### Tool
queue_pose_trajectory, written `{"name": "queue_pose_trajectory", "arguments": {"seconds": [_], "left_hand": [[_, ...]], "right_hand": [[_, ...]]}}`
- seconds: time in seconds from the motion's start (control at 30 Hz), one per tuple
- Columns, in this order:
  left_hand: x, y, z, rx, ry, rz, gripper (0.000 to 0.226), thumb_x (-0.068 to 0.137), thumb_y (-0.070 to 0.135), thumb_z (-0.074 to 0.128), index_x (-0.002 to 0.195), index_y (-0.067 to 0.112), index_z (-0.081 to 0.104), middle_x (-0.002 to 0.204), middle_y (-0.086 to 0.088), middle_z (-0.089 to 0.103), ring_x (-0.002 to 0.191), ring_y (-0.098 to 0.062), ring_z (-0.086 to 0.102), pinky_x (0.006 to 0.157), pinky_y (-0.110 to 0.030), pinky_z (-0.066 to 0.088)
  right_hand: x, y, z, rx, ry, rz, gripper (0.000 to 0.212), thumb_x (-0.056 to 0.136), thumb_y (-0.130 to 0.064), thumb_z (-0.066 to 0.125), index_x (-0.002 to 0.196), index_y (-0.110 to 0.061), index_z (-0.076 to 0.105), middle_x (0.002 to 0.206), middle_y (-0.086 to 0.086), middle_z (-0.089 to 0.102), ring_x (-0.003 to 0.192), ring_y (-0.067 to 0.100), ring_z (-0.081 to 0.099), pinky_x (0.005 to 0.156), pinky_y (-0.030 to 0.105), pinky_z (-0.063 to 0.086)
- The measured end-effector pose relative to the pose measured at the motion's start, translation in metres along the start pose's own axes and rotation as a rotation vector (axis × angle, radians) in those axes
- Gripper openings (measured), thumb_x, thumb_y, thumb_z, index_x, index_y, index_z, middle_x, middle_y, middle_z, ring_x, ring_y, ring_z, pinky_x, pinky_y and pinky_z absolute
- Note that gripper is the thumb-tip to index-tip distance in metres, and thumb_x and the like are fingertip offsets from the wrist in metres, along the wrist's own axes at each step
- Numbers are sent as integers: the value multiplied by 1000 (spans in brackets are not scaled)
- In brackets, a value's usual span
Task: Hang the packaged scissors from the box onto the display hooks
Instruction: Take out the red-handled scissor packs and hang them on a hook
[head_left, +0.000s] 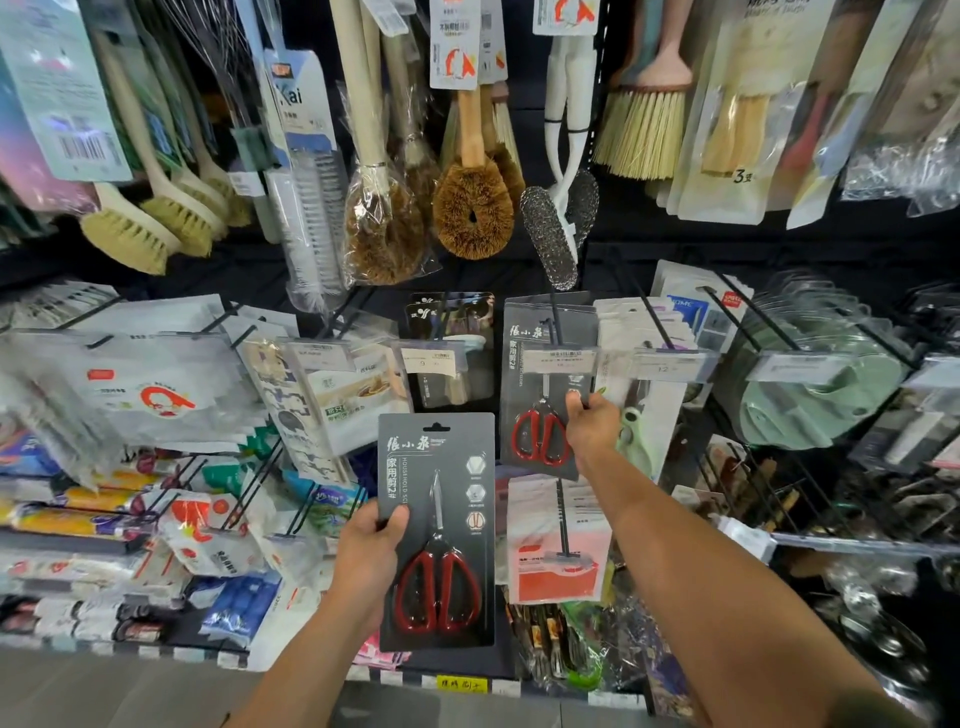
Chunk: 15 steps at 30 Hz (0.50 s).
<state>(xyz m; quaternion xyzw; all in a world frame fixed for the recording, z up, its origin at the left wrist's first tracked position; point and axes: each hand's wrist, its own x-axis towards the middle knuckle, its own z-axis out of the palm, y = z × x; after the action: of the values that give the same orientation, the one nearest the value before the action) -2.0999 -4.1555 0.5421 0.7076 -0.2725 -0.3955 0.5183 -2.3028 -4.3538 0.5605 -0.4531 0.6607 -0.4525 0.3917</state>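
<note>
My left hand (371, 540) held a scissors pack (436, 530) in a closed grip at lower centre of the frame, long axis upright, hang-hole uppermost, below and left of the display hook (555, 318), where my nearer right hand (592, 423) pinched the edge of the hung pack (545, 384).

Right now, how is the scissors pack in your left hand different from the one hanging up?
The held pack sits in the left hand, off any hook; the hanging pack is on a hook, pinched at its edge by the right hand. The held pack shows nearly all its front; a price tag covers part of the hanging pack. Both are dark cards with red-handled scissors.
</note>
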Motion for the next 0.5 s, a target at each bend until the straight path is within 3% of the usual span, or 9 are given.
{"name": "queue_pose_trajectory", "arguments": {"seconds": [0.17, 0.3, 0.37, 0.5], "left_hand": [[3, 1, 14, 20, -19, -46, 16, 101, 15, 49, 95, 19, 64, 103, -5, 70, 102, -26, 63, 99, -45, 47], [5, 1, 28, 38, -54, -76, 14, 100, 16, 50, 95, 17, 63, 101, -4, 68, 98, -22, 62, 96, -41, 48], [6, 2, 37, 64, -76, -72, 14, 100, 16, 50, 93, 21, 62, 98, -2, 68, 95, -22, 62, 94, -40, 50], [7, 9, 57, 103, -150, -43, 11, 99, 14, 51, 94, 19, 59, 96, 0, 65, 91, -19, 60, 89, -34, 49]], "right_hand": [[-12, -7, -9, -426, -188, -8, 39, 98, -33, 46, 109, 0, 64, 93, 14, 58, 86, 27, 55, 78, 33, 43], [-39, 13, -25, -791, -353, -213, 28, 94, -17, 49, 99, 2, 68, 104, 20, 69, 99, 35, 65, 75, 34, 48], [-56, 31, -37, -876, -409, -259, 28, 94, -20, 51, 106, -1, 66, 111, 19, 68, 105, 34, 63, 84, 32, 49], [-85, 67, -63, -1051, -550, -151, 38, 96, -25, 51, 129, -6, 54, 127, 13, 58, 115, 26, 57, 92, 31, 47]]}}
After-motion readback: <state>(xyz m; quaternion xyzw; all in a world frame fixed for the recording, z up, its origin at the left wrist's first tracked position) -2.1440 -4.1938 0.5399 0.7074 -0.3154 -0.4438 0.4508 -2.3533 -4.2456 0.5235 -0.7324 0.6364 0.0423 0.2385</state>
